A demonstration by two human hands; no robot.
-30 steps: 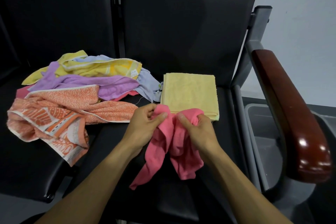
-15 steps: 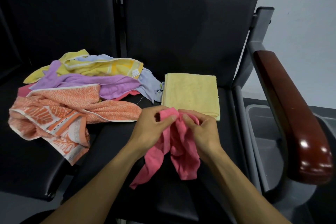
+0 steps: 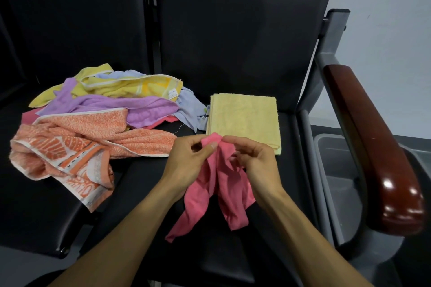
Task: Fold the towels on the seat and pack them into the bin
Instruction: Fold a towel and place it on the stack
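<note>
Holding the pink towel [image 3: 217, 184] up over the seat [image 3: 140, 193], we pinch its top edge with both hands. Our left hand [image 3: 186, 161] squeezes the cloth between thumb and fingers, and our right hand [image 3: 256, 161] pinches it just beside, fingers curled. The hands are close together, so the towel hangs down in a bunched, twisty shape. To do this step well, we should slide our fingers along the edge until each hand finds a corner, then pull the hands apart so the cloth opens flat. We think a little shake would help the wrinkles fall out. Then we can lay it on the seat and fold it neat, like the yellow towel [image 3: 243, 119] lying flat behind our hands. The pile [image 3: 93, 119] of messy towels waits on the left. The bin [image 3: 335, 170] sits low on the right, past the armrest [image 3: 373, 151].
</note>
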